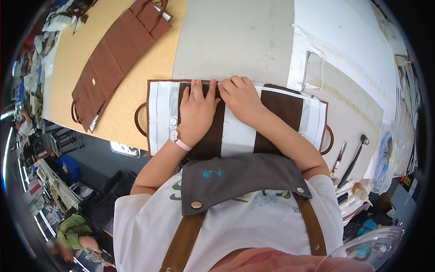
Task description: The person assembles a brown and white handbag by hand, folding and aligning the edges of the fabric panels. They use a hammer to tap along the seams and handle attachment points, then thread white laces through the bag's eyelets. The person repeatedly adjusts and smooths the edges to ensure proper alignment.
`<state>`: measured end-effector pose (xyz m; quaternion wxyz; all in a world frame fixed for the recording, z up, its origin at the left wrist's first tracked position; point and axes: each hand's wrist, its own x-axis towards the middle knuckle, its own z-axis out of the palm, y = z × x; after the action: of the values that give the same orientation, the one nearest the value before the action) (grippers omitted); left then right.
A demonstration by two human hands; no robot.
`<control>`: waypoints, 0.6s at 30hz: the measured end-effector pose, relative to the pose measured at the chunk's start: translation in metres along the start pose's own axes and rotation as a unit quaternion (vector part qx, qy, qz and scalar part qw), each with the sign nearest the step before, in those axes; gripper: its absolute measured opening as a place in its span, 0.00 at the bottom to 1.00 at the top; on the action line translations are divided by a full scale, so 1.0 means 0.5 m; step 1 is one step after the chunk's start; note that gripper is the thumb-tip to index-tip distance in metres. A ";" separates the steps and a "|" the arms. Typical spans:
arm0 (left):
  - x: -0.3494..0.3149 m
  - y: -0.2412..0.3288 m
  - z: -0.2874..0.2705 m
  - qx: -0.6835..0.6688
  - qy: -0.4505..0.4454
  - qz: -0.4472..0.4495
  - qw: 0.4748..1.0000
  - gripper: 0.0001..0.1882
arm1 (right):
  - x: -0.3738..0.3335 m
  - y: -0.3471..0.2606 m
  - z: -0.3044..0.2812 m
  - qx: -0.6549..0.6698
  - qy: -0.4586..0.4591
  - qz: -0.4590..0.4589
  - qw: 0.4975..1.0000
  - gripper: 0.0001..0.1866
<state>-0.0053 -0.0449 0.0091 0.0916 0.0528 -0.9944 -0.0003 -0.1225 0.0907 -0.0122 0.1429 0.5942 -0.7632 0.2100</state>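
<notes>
A flat brown bag panel point(281, 109) lies inside up before me, with dark brown and white lining sections and a looped handle at each side. My left hand point(199, 111) rests on its dark section, fingers spread toward the far edge. Close beside it, my right hand point(242, 99) has its fingers bent and pressed together over that same edge, at the middle. From there a narrow white strip point(285, 91) runs along the edge to the right. What lies under the right fingertips is hidden.
Another brown bag piece point(115, 56) with handles lies on the tan board at the left. At the right are a hammer point(355, 156), a slim pointed tool point(339, 158) and clear plastic wrap point(385, 158). A person in green point(74, 233) is at the lower left.
</notes>
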 end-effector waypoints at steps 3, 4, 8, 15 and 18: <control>-0.011 -0.026 -0.003 0.018 0.001 0.013 1.000 0.26 | -0.010 -0.004 0.007 0.018 0.024 0.031 0.999 0.17; -0.011 -0.036 -0.014 0.043 -0.004 0.018 0.999 0.27 | -0.011 -0.003 0.008 0.028 0.022 0.036 0.999 0.18; -0.010 -0.041 -0.013 0.051 0.002 0.003 0.999 0.26 | -0.005 -0.003 0.016 0.046 0.022 0.058 0.997 0.20; 0.005 -0.017 -0.018 0.058 0.028 -0.029 0.998 0.28 | -0.002 -0.009 0.037 0.124 0.087 0.176 0.973 0.15; 0.012 0.000 -0.015 -0.021 0.063 -0.006 0.998 0.27 | -0.006 -0.001 0.046 0.196 0.136 0.224 0.945 0.10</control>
<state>-0.0097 -0.0454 0.0175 0.1547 0.0571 -0.9861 -0.0186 -0.1206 0.0818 -0.0337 0.0753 0.3895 -0.7938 0.4609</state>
